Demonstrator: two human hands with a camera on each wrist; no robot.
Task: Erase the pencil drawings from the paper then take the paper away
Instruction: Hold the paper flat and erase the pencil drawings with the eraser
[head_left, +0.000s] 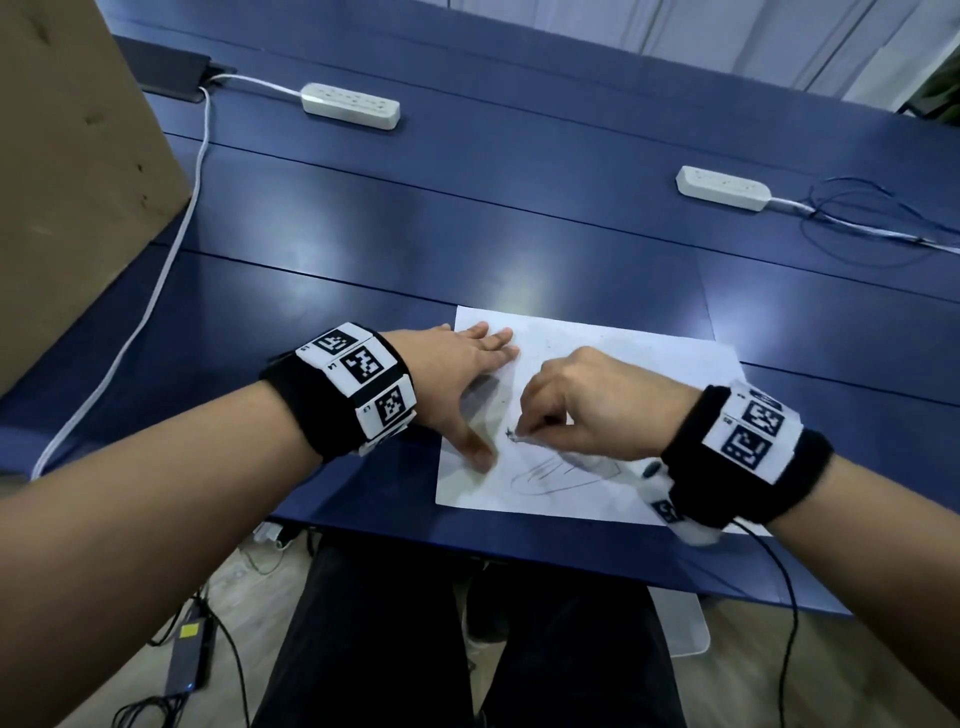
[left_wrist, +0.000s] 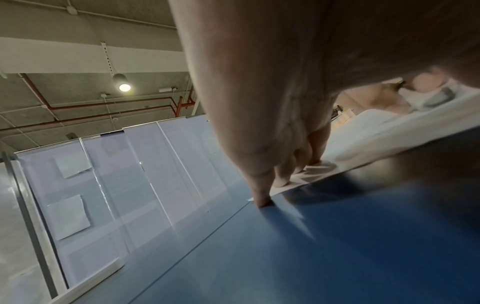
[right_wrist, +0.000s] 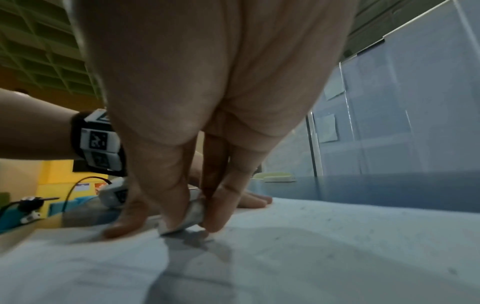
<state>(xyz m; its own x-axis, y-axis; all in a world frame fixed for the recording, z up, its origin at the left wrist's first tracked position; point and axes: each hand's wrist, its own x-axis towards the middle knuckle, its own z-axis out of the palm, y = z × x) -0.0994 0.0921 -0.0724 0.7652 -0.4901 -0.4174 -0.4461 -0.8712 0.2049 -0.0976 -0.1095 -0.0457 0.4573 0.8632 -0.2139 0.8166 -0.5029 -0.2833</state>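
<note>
A thin white sheet of paper (head_left: 597, 410) lies flat on the glossy blue table (head_left: 467, 234), low and right of centre in the head view, with looping pencil lines (head_left: 550, 475) near its lower edge. The left hand (head_left: 457, 374) presses flat, fingers spread, on its left edge. Only the right-wrist view shows the small pale eraser (right_wrist: 193, 217): the right hand (head_left: 587, 405) pinches it between thumb and fingertips, tip down on the paper.

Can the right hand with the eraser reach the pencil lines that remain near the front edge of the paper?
Probably yes. The right hand pinches the eraser just beyond those pencil lines, and nothing lies between. The left hand presses the paper farther left.
</note>
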